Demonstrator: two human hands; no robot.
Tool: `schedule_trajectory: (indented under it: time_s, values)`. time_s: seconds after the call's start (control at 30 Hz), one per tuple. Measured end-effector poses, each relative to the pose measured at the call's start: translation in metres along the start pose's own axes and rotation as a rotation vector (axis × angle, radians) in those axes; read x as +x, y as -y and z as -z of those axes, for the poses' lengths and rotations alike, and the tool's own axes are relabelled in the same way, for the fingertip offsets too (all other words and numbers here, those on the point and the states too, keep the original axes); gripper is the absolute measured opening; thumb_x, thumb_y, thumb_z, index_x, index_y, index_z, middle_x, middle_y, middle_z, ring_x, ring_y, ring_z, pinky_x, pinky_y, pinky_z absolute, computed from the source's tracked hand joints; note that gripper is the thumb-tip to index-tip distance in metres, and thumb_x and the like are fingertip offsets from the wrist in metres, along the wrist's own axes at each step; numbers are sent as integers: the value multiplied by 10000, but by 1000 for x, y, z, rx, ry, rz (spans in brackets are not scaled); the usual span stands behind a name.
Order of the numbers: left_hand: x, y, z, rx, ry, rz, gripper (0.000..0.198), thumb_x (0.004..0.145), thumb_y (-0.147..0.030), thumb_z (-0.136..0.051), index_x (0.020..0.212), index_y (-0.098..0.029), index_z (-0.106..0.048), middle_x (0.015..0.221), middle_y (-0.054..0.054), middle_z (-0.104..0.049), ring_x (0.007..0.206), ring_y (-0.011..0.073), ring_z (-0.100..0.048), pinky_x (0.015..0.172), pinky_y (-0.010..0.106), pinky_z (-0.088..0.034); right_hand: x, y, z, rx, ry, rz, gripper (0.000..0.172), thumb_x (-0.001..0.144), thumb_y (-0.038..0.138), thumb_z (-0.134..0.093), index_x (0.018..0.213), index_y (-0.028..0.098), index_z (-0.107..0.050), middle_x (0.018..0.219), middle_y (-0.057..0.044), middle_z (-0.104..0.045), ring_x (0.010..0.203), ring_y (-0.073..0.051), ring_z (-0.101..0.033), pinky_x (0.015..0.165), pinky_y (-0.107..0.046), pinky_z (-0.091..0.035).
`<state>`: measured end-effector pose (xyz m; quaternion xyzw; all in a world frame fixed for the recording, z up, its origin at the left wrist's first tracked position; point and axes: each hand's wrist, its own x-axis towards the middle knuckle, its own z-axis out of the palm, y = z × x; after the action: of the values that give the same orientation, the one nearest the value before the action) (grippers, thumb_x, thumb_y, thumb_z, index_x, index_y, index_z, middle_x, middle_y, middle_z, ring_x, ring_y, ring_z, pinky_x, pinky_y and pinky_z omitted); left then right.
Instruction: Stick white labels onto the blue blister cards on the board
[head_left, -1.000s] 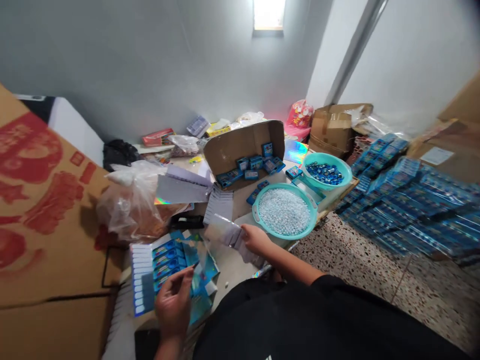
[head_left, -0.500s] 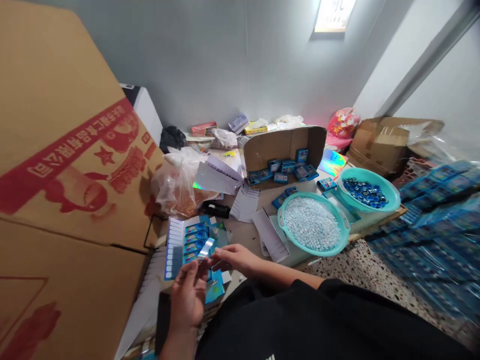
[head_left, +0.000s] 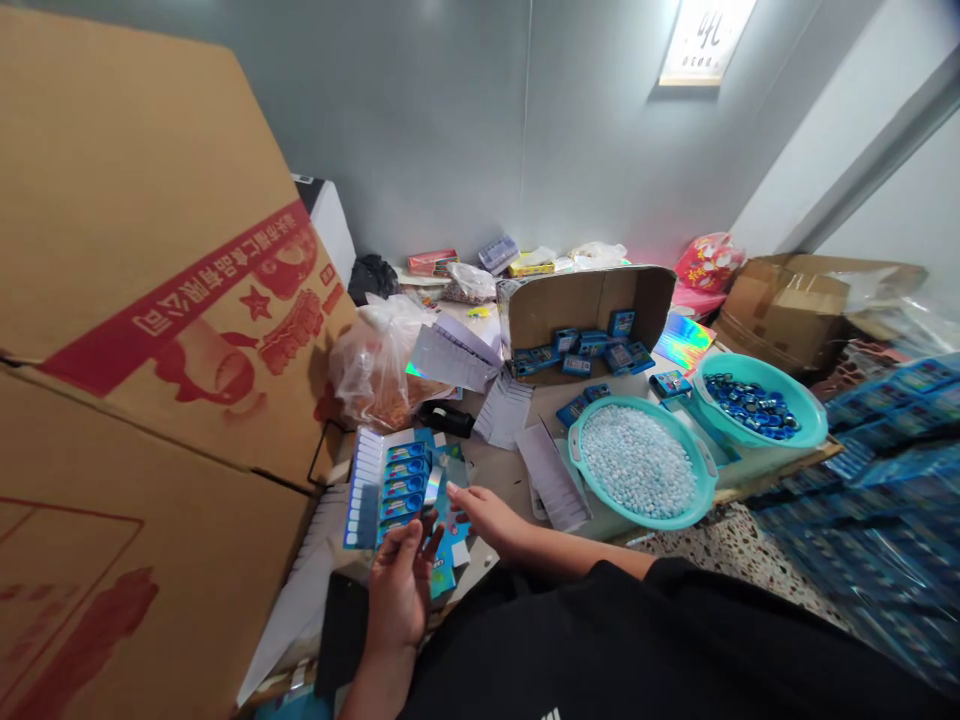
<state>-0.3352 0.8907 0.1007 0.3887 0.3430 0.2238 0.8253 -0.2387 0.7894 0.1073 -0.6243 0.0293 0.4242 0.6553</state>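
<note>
My left hand [head_left: 401, 590] is low in front of me with thumb and fingers bent together. A small shiny silver strip [head_left: 433, 486], perhaps folded card, rises from its fingertips. My right hand [head_left: 486, 515] is just to the right, its fingers apart and pointing at the strip, with a small gap between. Behind the hands, a display box [head_left: 361, 490] with a scalloped white edge holds a row of small blue packs [head_left: 405, 484]. Blue printed card [head_left: 444, 575] lies under the hands, partly hidden by them.
A turquoise basin [head_left: 705, 497] of white pellets and another turquoise basin [head_left: 814, 412] of blue pieces stand at right. Behind them, an open carton [head_left: 540, 305] holds small blue boxes. A tall cardboard box [head_left: 187, 180] blocks the left. Wrapped blue stacks [head_left: 862, 500] fill the far right.
The silver strip has gone from slanted to more upright. My right hand's fingers have drawn back from it and spread. The whole view has shifted a little.
</note>
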Motion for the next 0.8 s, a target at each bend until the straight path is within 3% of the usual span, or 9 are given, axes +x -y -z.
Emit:
schedule_trajectory:
  time_s: [0.07,0.13,0.23,0.33,0.53,0.67,0.8]
  values:
    - [0,-1,-1,-16,8,-35,383,490,-389,-937,669,-203,-654,787,-14,-757,827,213,-731,811,393,-605,-3,0,0,44,139,-77,570,751,702,-652,818,136,-644,871,-58,-666,794,-158,-621,712,-283,-417]
    - [0,0,-3,-13,18,-35,373,490,-379,-938,653,-199,-656,795,-8,-756,796,201,-725,791,370,-603,-4,1,-2,159,232,-70,582,636,691,-755,780,135,-659,811,-38,-660,754,-147,-622,724,-283,-429]
    - [0,3,-5,-16,20,-1,368,484,-369,-940,644,-200,-655,777,-11,-748,813,200,-723,800,353,-598,-1,5,-7,287,184,71,549,475,553,-896,756,133,-683,727,-15,-658,690,-128,-606,737,-285,-453]
    - [4,2,-7,-42,36,25,364,490,-377,-938,648,-204,-659,768,-13,-749,838,204,-725,815,354,-598,5,8,-9,353,182,152,500,524,500,-884,793,115,-712,732,-35,-681,680,-132,-620,718,-282,-454]
    - [16,-6,-11,-177,11,118,391,436,-336,-964,690,-216,-692,835,-7,-774,834,191,-734,845,350,-598,19,3,-6,404,286,132,515,463,343,-930,884,153,-701,770,0,-688,618,-102,-591,599,-242,-417]
    - [21,-5,-14,-128,27,122,392,452,-380,-954,695,-214,-695,875,17,-782,917,230,-731,849,366,-599,29,-1,-9,291,230,208,459,573,487,-881,807,153,-669,718,1,-668,595,-107,-565,562,-241,-417]
    - [25,-3,-6,154,80,188,471,470,-484,-922,761,-175,-716,904,86,-779,979,299,-719,894,424,-578,35,4,-10,296,162,323,475,667,589,-788,792,184,-574,835,-35,-714,731,-149,-635,711,-293,-498]
